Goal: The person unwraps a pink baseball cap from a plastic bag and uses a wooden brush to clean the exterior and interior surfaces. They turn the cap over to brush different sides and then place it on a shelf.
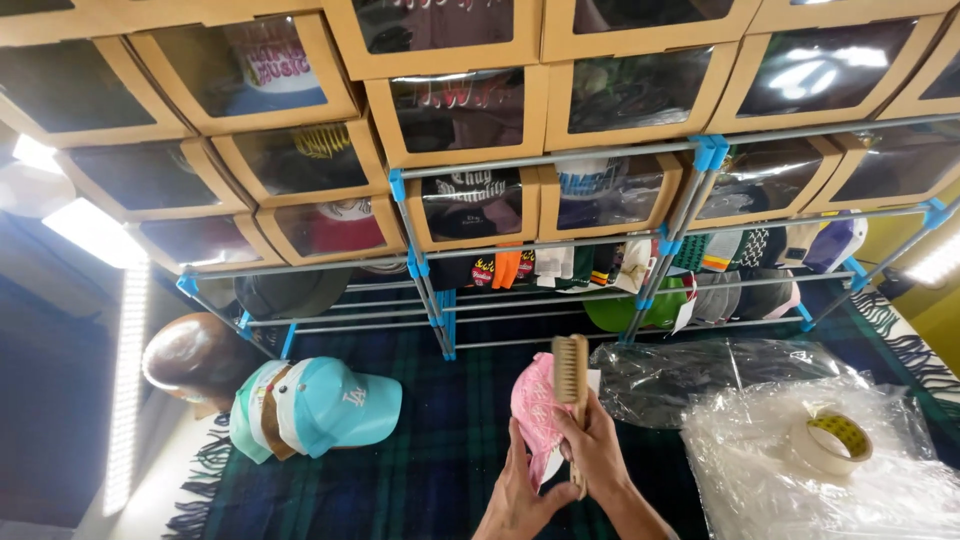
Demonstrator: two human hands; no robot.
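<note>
Right grip point(590, 445) clenched round wooden brush point(571, 368); left grip point(520, 490) cradling pink cap point(535, 410).

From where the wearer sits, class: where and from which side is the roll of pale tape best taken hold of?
The roll of pale tape lies flat on crinkled clear plastic sheeting, its open hole facing up. Probably best to come from above and pinch the rim, one finger inside the hole, thumb on the outer wall. The right hand is nearer but holds a wooden brush.

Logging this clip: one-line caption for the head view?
Right hand holds brush against pink cap held by left hand.
</note>
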